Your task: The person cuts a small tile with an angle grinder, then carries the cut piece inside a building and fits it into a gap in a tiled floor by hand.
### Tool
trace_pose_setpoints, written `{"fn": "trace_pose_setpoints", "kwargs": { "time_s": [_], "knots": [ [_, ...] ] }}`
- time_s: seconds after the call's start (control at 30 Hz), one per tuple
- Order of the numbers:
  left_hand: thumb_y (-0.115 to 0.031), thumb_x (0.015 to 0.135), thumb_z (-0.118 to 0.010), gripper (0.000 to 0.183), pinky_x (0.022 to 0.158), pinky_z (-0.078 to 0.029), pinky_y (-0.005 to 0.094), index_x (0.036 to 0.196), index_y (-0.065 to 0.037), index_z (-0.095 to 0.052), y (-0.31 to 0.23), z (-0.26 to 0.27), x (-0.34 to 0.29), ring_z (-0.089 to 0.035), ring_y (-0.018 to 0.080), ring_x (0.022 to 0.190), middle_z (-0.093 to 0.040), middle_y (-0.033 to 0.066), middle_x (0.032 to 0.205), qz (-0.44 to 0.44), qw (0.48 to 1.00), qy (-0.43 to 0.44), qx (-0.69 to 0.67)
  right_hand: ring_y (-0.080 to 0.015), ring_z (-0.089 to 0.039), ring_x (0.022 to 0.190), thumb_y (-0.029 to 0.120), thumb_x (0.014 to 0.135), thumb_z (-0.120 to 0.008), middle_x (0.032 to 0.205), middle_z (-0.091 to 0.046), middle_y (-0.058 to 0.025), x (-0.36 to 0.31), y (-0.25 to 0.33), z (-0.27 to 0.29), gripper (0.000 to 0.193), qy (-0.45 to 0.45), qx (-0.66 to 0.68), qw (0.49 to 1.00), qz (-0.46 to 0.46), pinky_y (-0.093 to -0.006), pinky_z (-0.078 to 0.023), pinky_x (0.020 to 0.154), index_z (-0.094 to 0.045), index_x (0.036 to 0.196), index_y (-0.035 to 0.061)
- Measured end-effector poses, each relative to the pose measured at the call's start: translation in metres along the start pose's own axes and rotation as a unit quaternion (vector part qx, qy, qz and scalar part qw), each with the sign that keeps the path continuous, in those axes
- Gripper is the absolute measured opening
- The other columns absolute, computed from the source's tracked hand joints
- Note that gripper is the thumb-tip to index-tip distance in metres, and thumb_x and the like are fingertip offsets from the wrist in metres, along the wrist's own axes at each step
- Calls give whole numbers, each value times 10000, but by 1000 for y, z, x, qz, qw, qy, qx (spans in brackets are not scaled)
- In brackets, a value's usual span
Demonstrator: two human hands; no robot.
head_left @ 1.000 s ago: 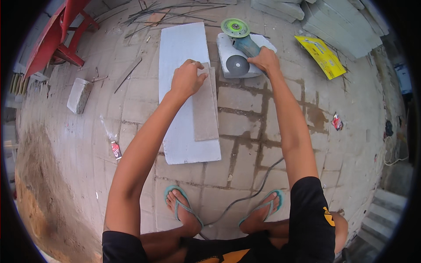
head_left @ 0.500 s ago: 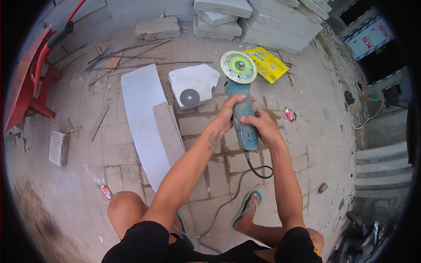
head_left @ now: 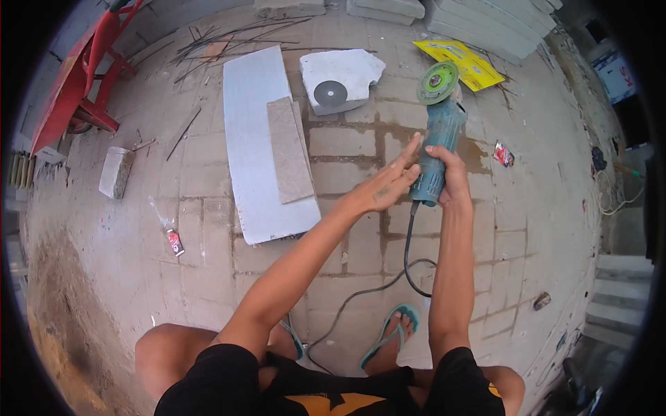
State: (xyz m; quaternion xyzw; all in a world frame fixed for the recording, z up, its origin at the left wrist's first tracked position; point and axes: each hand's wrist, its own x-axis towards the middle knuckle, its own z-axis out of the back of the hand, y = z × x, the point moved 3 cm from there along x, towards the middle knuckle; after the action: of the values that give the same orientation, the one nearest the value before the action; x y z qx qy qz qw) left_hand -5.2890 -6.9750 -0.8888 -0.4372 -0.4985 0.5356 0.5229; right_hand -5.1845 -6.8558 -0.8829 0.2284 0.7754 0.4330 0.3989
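A teal angle grinder [head_left: 441, 132] with a green-centred cutting disc [head_left: 437, 82] points away from me, its black cord trailing from the near end. My right hand [head_left: 451, 173] is wrapped round its body near the cord end. Against the grinder's left side lies my left hand [head_left: 388, 182], fingers stretched out flat and not wrapped round it. Left of the hands, a long white board [head_left: 258, 149] rests on the paving with a grey-beige tile strip [head_left: 290, 156] on top. Beyond them a white block [head_left: 347, 73] carries a small black disc [head_left: 330, 93].
A yellow package [head_left: 479, 66] lies behind the grinder. The cord [head_left: 347, 299] loops over the paving near my sandalled foot. Thin metal rods [head_left: 208, 52] are scattered at the far left, near a red wheelbarrow [head_left: 73, 76]. White slabs [head_left: 485, 28] are stacked at the back.
The grinder has shifted right and tilted, its disc now seen more obliquely. My left hand has loosened from its body and straightened its fingers. The whole view has shifted too.
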Motion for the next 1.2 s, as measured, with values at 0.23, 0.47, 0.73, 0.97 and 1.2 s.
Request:
{"fn": "trace_pose_setpoints", "kwargs": {
  "time_s": [0.23, 0.47, 0.73, 0.97, 1.2],
  "knots": [
    [-441, 987, -400, 655, 1050, -322, 351, 1513, -202, -91, 13, -27, -22, -383, 275, 1296, -262, 171, 1506, -5, 995, -42, -86, -213, -613, 679, 191, 729, -664, 803, -606, -93, 35, -14, 3, 287, 36, 82, 996, 3, -347, -537, 658, -565, 928, 10],
    [-272, 929, -595, 670, 987, -384, 308, 1491, -182, -242, 39, -62, -15, -490, 190, 1158, -515, 110, 1296, 27, 932, -98, -347, -221, -612, 645, 276, 735, -681, 787, -600, -113, 24, -10, 20, 361, -37, 87, 995, 16, -359, -539, 584, -533, 958, 35],
    [-91, 860, -672, 639, 913, -428, 324, 1407, -187, -358, 40, -66, -31, -555, 157, 982, -601, 164, 1085, 45, 943, -165, -286, -228, -597, 616, 237, 728, -671, 754, -589, -110, 23, -30, 17, 313, -12, 53, 998, -40, -370, -524, 553, -539, 926, 33],
    [-104, 741, -736, 536, 894, -493, 361, 1240, -57, -549, 50, 106, -86, -591, 312, 1082, -579, 147, 1232, 136, 892, -239, 357, -198, -595, 592, 246, 716, -675, 731, -588, -93, 18, -37, 24, 312, -10, -69, 997, -35, -354, -514, 520, -557, 902, 26],
    [-361, 596, -835, 969, 1117, -205, 570, 1385, -25, -383, 85, 199, -113, -279, 256, 1378, -302, 98, 1494, 201, 814, -125, 531, -205, -601, 605, 167, 690, -678, 746, -590, -102, 11, -88, -42, 351, 5, -211, 977, -6, -342, -503, 522, -532, 953, -15]
  ]
}}
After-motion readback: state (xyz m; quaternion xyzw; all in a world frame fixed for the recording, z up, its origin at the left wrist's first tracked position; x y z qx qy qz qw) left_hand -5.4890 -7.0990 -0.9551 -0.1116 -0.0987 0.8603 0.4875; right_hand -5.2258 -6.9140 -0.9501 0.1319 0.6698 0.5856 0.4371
